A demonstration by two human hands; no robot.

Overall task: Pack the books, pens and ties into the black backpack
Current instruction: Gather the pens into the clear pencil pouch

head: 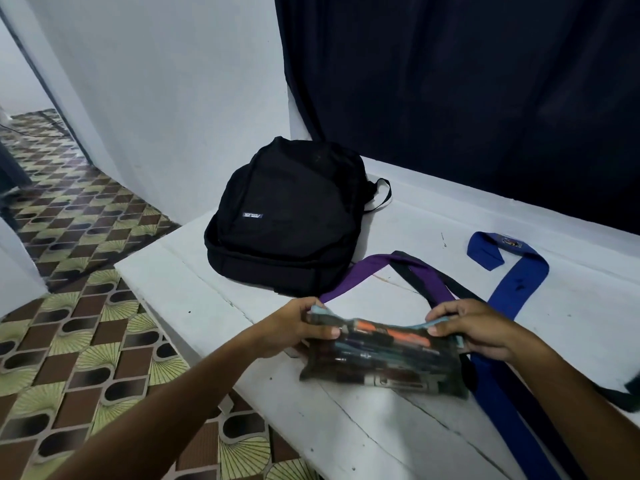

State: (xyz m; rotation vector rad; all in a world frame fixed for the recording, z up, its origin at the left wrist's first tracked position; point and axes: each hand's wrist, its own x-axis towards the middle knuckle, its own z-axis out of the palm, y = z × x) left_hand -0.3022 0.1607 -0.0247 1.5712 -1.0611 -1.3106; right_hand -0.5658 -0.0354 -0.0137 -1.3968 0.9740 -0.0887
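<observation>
A see-through pen pouch (381, 358) full of pens lies near the front of the white table (398, 230). My left hand (298, 329) pinches its left top corner and my right hand (481, 327) pinches its right top corner. The black backpack (291, 216) lies flat and zipped at the table's far left, beyond the pouch. A purple tie (374, 265) runs from the backpack's edge toward my hands. A blue tie (512, 275) lies to the right and passes under the pouch's right end. No books are in view.
A dark curtain (467, 91) hangs behind the table. The table's left edge drops to a patterned tile floor (69, 341). A white wall (166, 98) stands behind the backpack. A black strap (620, 396) lies at the right edge.
</observation>
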